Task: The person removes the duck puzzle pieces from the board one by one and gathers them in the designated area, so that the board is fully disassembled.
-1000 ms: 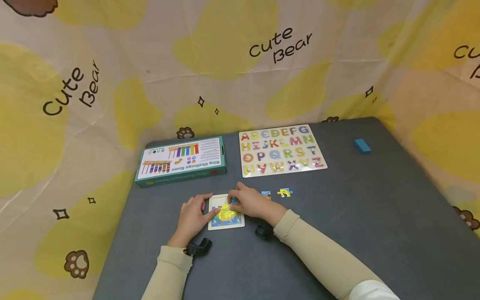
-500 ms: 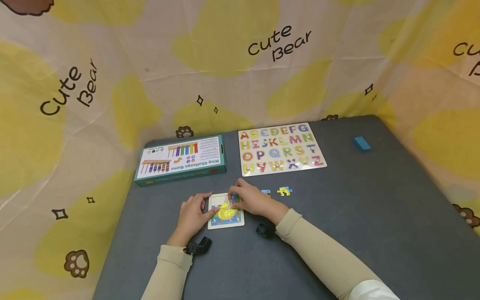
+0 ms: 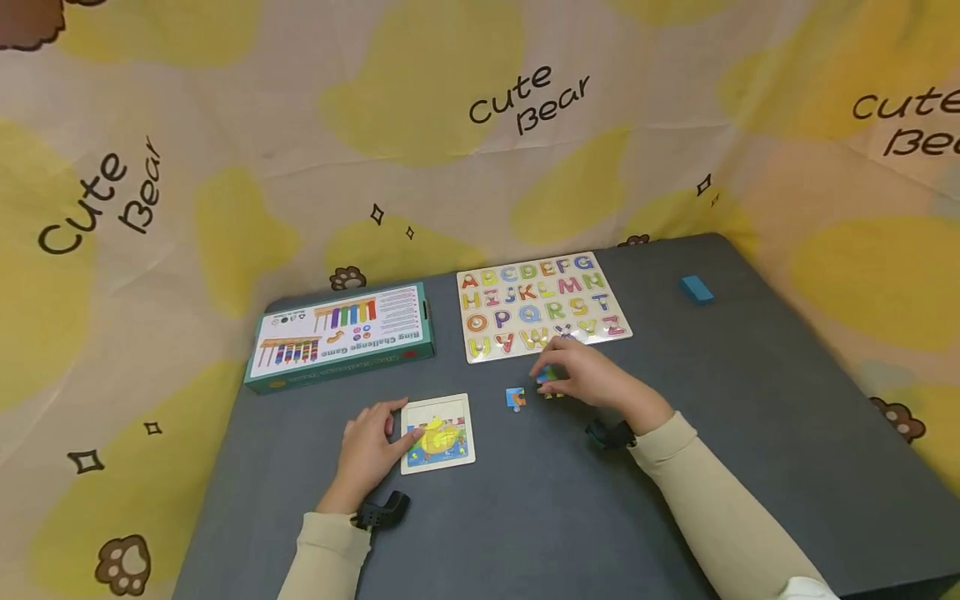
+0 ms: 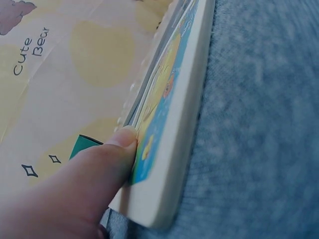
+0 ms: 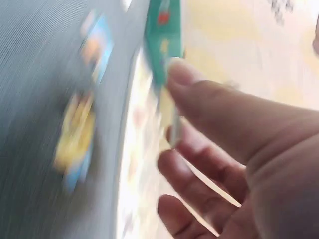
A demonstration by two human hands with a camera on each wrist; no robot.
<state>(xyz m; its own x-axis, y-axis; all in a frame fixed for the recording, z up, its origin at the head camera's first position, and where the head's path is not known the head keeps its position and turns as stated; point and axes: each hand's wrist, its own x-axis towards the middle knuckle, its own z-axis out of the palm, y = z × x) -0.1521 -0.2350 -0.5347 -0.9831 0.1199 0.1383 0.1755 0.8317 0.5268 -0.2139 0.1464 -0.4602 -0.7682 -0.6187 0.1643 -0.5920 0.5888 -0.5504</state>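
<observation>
My left hand (image 3: 367,454) holds the square duck jigsaw board (image 3: 438,407) at its left side. In the left wrist view, the thumb (image 4: 117,154) presses on the board's edge beside the blue and yellow picture. Up and to the right, my right hand (image 3: 592,379) pinches a blue and green jigsaw piece (image 3: 546,375) between thumb and fingertips. The right wrist view shows that piece (image 5: 174,132) nearly edge-on. Just below these fingers lies a yellow piece (image 3: 552,395), partly covered. A blue and orange piece (image 3: 515,398) lies between the board and the right hand.
A Ring Challenge Game box (image 3: 341,337) lies at the back left of the grey table (image 3: 525,517). An alphabet board (image 3: 543,304) lies behind the right hand, and a blue block (image 3: 697,289) farther right. A printed cloth (image 3: 420,108) hangs behind.
My right hand has moved off the jigsaw board to the right, over the loose pieces, with the blue and green piece pinched. My left hand stays on the board. The head view has shifted slightly.
</observation>
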